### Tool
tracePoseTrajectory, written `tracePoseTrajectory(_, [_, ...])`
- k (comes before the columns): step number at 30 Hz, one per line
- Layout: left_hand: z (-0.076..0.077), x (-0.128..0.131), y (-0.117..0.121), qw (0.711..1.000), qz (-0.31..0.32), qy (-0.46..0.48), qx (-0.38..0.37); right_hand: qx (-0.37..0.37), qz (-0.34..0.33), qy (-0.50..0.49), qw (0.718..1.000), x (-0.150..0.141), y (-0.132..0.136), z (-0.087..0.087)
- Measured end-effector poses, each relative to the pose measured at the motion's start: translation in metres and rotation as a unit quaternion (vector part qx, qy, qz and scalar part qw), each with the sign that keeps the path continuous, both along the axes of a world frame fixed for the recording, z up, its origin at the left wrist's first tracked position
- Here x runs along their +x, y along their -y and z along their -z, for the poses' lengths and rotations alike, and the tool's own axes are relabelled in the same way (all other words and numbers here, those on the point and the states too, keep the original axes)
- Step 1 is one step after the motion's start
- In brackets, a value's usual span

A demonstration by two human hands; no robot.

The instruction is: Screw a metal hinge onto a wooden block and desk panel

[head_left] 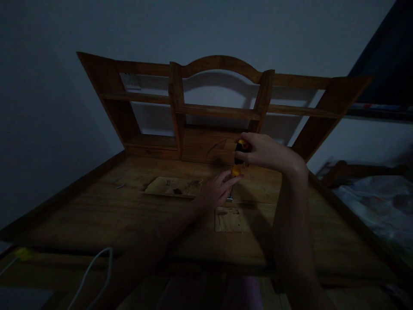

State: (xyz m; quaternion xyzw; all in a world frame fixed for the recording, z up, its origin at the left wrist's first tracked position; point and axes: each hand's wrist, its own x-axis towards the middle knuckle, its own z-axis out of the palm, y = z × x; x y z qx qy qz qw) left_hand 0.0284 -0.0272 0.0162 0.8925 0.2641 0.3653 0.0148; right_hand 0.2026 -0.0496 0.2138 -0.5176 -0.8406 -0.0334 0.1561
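My right hand (258, 148) is closed around the yellow and black handle of a screwdriver (237, 168), which stands nearly upright with its shaft pointing down. Low on the handle and by the shaft, the fingers of my left hand (216, 189) close about the same screwdriver; its thumb is hidden. At the bottom of the shaft a small shiny metal piece (229, 199) lies by the desk surface, too small and dark to identify. Just nearer to me is a small square wooden piece (228, 219) with dark marks. Left of my hand lies a longer stained wooden board (174, 186).
The wooden desk (129, 219) has a raised shelf unit (217, 112) along its back, against the wall. A small metal rod or screw (120, 186) lies at the left. A white cable (109, 262) loops at the front left. Bedding (377, 202) is at the right.
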Motion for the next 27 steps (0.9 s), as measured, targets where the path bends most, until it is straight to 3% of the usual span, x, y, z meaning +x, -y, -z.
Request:
tracePoseTrajectory(4, [-0.001,0.0,0.001,1.0,-0.009,-0.004,0.006,-0.018,-0.019,-0.013,1.0,0.0,0.003,-0.002])
tracePoseTrajectory(12, [-0.001,0.0,0.0,1.0,0.0,0.001,0.016,0.014,0.03,-0.005,0.999,-0.007,-0.004,0.006])
tracePoseTrajectory(16, [-0.002,-0.001,0.001,1.0,-0.002,-0.006,0.013,0.027,-0.002,-0.001,1.0,-0.004,-0.004,0.006])
tracePoseTrajectory(21, [0.0,-0.001,0.0,1.0,-0.011,-0.011,0.015,-0.015,-0.024,-0.024,0.999,0.0,0.001,0.001])
tracePoseTrajectory(24, [0.002,0.0,-0.001,1.0,-0.008,-0.006,0.022,0.002,0.007,-0.011,1.0,-0.004,0.001,0.003])
tracePoseTrajectory(27, [0.002,0.001,-0.001,1.0,0.004,0.0,0.015,0.048,0.086,0.018,0.995,-0.011,0.0,0.008])
